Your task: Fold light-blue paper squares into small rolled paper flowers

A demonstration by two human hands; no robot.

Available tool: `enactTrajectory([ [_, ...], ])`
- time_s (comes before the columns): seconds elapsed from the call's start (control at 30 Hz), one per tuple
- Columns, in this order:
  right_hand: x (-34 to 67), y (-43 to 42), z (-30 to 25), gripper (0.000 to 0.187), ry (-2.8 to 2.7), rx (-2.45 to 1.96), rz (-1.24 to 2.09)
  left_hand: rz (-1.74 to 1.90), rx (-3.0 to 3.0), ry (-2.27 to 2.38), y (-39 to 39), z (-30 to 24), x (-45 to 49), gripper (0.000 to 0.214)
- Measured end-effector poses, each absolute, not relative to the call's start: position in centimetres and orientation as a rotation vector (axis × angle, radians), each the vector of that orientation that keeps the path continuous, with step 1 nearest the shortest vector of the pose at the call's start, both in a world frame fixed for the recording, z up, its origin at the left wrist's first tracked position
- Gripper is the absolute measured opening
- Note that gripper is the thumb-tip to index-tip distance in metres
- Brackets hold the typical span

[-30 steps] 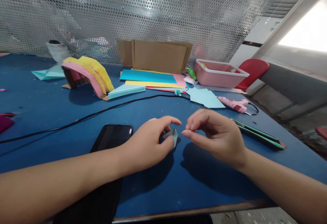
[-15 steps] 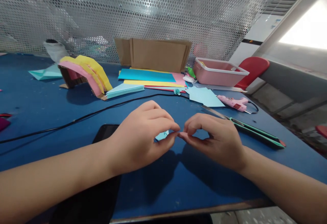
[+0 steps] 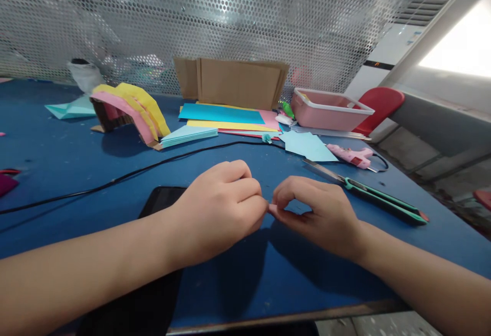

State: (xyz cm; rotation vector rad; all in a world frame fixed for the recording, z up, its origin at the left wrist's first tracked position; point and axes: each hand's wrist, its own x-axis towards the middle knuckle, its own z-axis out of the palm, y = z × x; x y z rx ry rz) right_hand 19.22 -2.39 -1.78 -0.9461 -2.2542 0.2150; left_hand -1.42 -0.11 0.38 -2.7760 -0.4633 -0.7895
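Note:
My left hand (image 3: 222, 213) is closed with its fingers curled in, over the front of the blue table. The small piece of light blue paper seen in it earlier is now hidden by the fingers. Thumb and fingers of my right hand (image 3: 322, 218) are pinched together, their tips touching or almost touching my left fingertips. Whatever lies between the right fingertips is too small to make out. Beside my right hand lie scissors (image 3: 383, 200) with mint-green handles, blades pointing toward the back left. A black phone or tablet (image 3: 163, 198) lies partly under my left forearm.
A black cable (image 3: 153, 163) crosses the table (image 3: 245, 285) behind my hands. Beyond it are light blue paper sheets (image 3: 307, 144), a paper stack (image 3: 187, 135), a pink glue gun (image 3: 351, 156), a pink-and-yellow arch (image 3: 130, 108), cardboard (image 3: 238, 81) and a pink basket (image 3: 330, 110).
The fingers of my left hand have curled in and the hand has turned, hiding the light blue paper. Both hands have dropped slightly toward me.

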Motion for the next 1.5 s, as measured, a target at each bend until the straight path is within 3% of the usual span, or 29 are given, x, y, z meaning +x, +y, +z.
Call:
enactTrajectory([
  [0.33, 19.0, -2.3, -1.5, 0.018, -2.217, -0.958, 0.262, -0.782, -2.563, -0.404, -0.6, 0.3, -1.5, 0.024],
  [0.77, 18.5, -2.6, -1.1, 0.022, -1.751, -0.992, 0.755, -1.112, -2.615, -0.515, -0.3, 0.6, -1.5, 0.013],
  [0.9, 18.6, -2.2, -1.3, 0.019, -1.657, -1.021, 0.840, -0.934, -2.626, -0.762, 0.7, 0.7, -1.7, 0.016],
  [1.03, 19.1, -2.1, -1.2, 0.002, -1.768, -1.016, 0.757, -0.479, -2.659, -1.119, 2.0, 0.8, -2.0, 0.032],
  [1.1, 19.4, -2.0, -1.2, 0.010, -1.847, -1.023, 0.714, -0.296, -2.711, -1.304, 2.3, 0.9, -2.2, 0.039],
  [1.27, 19.5, -1.3, -1.5, 0.035, -2.089, -1.181, 0.662, -0.285, -3.077, -1.491, 2.0, 1.2, -2.3, 0.027],
  [1.37, 19.4, -0.9, -1.8, 0.025, -2.263, -1.218, 0.568, -0.163, -3.235, -1.462, 1.6, 0.9, -2.3, 0.043],
  [1.5, 19.2, -0.8, -2.0, 0.011, -2.322, -1.206, 0.575, -0.189, -3.273, -1.504, 1.7, 0.2, -2.3, 0.033],
])
